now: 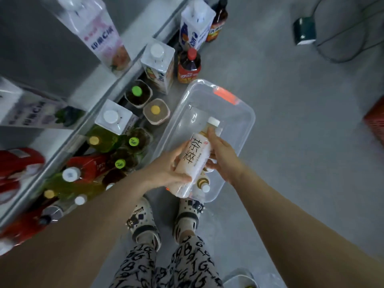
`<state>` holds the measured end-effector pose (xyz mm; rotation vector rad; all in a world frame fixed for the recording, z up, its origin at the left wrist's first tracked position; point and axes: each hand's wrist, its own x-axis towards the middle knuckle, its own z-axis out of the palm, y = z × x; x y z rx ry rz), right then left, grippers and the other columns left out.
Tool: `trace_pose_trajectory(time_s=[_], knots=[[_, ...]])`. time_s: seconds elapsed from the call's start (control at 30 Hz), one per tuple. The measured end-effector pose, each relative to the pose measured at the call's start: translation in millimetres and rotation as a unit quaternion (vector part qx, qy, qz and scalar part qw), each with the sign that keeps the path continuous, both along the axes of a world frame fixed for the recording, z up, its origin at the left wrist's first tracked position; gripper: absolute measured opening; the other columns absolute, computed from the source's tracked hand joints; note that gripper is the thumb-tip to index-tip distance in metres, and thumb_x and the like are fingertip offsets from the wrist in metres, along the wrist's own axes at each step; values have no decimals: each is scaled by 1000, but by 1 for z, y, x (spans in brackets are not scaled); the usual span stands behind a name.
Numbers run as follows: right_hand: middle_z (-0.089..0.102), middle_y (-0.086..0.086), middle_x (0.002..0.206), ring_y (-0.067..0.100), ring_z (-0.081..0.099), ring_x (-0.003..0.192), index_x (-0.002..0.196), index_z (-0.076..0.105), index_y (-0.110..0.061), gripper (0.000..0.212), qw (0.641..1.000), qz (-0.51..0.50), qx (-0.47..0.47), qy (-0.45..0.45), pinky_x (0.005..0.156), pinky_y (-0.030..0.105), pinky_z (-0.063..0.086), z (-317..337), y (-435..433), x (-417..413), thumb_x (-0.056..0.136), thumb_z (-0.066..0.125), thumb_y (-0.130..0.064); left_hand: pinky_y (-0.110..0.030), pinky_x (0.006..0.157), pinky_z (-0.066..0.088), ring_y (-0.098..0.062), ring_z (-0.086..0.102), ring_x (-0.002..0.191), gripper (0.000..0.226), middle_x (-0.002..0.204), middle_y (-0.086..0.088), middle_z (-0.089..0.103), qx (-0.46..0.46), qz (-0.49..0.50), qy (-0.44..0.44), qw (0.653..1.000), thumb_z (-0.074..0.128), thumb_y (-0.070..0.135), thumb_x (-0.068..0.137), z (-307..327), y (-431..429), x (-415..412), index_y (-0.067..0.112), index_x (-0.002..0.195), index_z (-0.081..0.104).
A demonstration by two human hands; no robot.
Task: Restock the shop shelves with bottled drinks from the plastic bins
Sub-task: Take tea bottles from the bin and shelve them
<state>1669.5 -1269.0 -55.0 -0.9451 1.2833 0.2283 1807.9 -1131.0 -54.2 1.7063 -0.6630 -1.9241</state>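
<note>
A pale tea bottle (196,157) with a white cap and black characters on its label is held over the clear plastic bin (239,104) on the floor. My left hand (169,169) grips its lower half from the left. My right hand (221,151) holds its upper half from the right, fingers curled round it. Under the held bottle, one more white-capped bottle (204,185) lies in the bin's near end. The bottom shelf (99,94) on the left carries many bottles and cartons.
Square white cartons (158,61), green- and yellow-capped bottles (136,91) and red-labelled bottles (189,66) crowd the lowest level beside the bin. My feet in patterned slippers (187,213) stand just behind the bin. A dark box with cables (304,31) lies far right, and another bin's corner (241,280) shows at the bottom.
</note>
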Motion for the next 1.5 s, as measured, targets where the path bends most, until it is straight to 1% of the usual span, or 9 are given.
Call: trace_pose_trajectory(time_s=[0.13, 0.23, 0.4, 0.53, 0.67, 0.83, 1.07, 1.27, 1.5], knots=[[77, -1, 101, 17, 73, 94, 118, 66, -19, 57, 1000, -13, 5, -24, 89, 39, 55, 69, 16, 8, 96, 43, -66, -50, 104, 46, -15, 52, 128, 117, 148, 14, 43, -7, 5, -7, 1000, 86, 36, 66, 72, 13, -2, 64, 145, 6], [77, 3, 105, 22, 71, 102, 119, 65, -17, 53, 999, -20, 12, -39, 95, 40, 54, 123, 29, 12, 99, 44, -61, -51, 105, 46, -14, 52, 128, 119, 149, 15, 43, -11, 18, -23, 1000, 85, 46, 58, 125, 26, -2, 65, 144, 5], [71, 7, 120, 23, 69, 109, 139, 50, -14, 45, 997, -18, 20, -74, 94, 37, 54, 210, 56, 12, 101, 56, -38, -48, 107, 44, -14, 54, 125, 118, 143, 10, 50, -22, 41, -58, 997, 89, 30, 67, 217, 42, 1, 51, 152, 9], [72, 0, 111, 17, 68, 100, 133, 54, -22, 34, 994, -2, 0, -105, 78, 30, 53, 292, 73, 15, 102, 56, -35, -47, 109, 43, -14, 51, 128, 121, 143, 13, 49, -46, 44, -85, 994, 89, 27, 67, 296, 60, 4, 49, 152, 5], [73, -3, 111, 20, 65, 106, 128, 59, -28, 31, 993, 15, -44, -111, 89, 39, 50, 363, 86, 17, 100, 56, -42, -48, 105, 46, -9, 52, 123, 113, 143, 13, 47, -92, 45, -59, 993, 84, 15, 74, 368, 78, 10, 60, 141, 6], [72, -1, 101, 19, 67, 94, 108, 61, -22, 20, 985, 26, -100, -140, 88, 40, 54, 443, 98, 22, 103, 53, -39, -47, 88, 57, -13, 58, 119, 117, 134, 6, 56, -125, 59, -42, 990, 78, 1, 78, 444, 99, 16, 57, 147, 2], [70, 8, 120, 20, 73, 99, 138, 48, -13, 50, 965, 81, -129, -215, 76, 31, 58, 525, 113, 31, 94, 70, -24, -35, 81, 60, -10, 65, 105, 78, 118, 9, 64, -167, 142, -84, 972, 60, 20, 97, 523, 124, 23, 54, 149, 14], [71, 6, 118, 23, 74, 96, 135, 52, -14, 54, 944, 116, -172, -258, 78, 36, 58, 576, 118, 32, 88, 77, -23, -57, 92, 54, -25, 64, 115, 79, 130, -6, 61, -214, 181, -102, 955, 62, 20, 96, 576, 141, 8, 58, 147, 15], [74, 7, 114, 24, 73, 100, 131, 59, -13, 53, 911, 178, -242, -284, 87, 42, 60, 625, 124, 15, 85, 80, -27, -35, 78, 60, -13, 66, 103, 86, 125, 3, 56, -257, 248, -129, 925, 63, 11, 94, 622, 159, -37, 55, 147, 11]])
